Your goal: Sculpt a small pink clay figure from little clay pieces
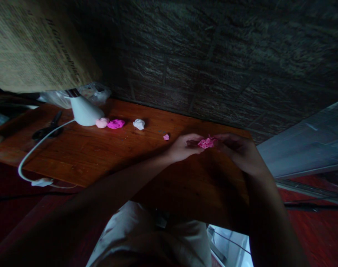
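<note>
Between my two hands is a crinkled lump of pink modelling clay (207,142), held above the right part of the wooden table (146,170). My left hand (185,147) pinches it from the left side. From the right, the fingertips of my right hand (238,150) close on its other edge. A small pink clay piece (166,137) lies on the wood just left of my left hand. Farther left rest a white lump (139,124), a bright magenta lump (116,124) and a pale pink lump (102,122).
A lamp with a white base (85,110) and a newsprint-patterned shade (38,48) stands at the left, its white cable (28,154) hanging over the table's front edge. Black scissors (48,129) lie beside it. A dark brick-patterned wall (202,63) rises behind the table.
</note>
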`<state>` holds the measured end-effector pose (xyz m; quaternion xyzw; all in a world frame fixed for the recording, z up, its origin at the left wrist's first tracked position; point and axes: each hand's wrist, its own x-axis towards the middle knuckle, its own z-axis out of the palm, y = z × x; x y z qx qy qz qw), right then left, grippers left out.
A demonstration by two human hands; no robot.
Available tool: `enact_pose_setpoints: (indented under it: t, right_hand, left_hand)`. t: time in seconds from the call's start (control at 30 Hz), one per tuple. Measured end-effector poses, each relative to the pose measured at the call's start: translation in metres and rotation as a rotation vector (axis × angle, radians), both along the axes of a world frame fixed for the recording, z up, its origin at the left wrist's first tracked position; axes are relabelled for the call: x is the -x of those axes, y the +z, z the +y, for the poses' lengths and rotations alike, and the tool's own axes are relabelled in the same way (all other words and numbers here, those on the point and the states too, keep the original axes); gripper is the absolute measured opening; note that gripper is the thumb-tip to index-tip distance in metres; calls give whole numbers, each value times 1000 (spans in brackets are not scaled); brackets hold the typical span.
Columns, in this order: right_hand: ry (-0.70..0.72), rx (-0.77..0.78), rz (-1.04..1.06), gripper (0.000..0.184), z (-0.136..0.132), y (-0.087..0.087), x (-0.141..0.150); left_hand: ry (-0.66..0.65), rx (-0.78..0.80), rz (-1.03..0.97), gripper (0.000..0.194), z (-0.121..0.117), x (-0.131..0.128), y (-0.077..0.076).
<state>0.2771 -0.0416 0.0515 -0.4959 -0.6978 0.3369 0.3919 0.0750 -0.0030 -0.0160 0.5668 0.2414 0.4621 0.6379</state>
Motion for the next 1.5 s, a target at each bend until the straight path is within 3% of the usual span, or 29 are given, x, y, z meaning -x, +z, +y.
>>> enact_pose_setpoints:
  t: [0.53,1.07,1.37,1.5]
  right_hand:
    - [6,37,2,33,1,0,-2]
    - [11,115,92,40,1,0,-1]
    - [49,86,97,43,1,1,1]
    - [-2,41,76,39,0,1,2]
  left_hand:
    - [3,-69,24,32,1,0,-3]
    - [17,-21,-33,32,0,-1,-2]
    - [23,60,-46,34,0,0,-1]
    - [33,29,-15,36,1,0,-2]
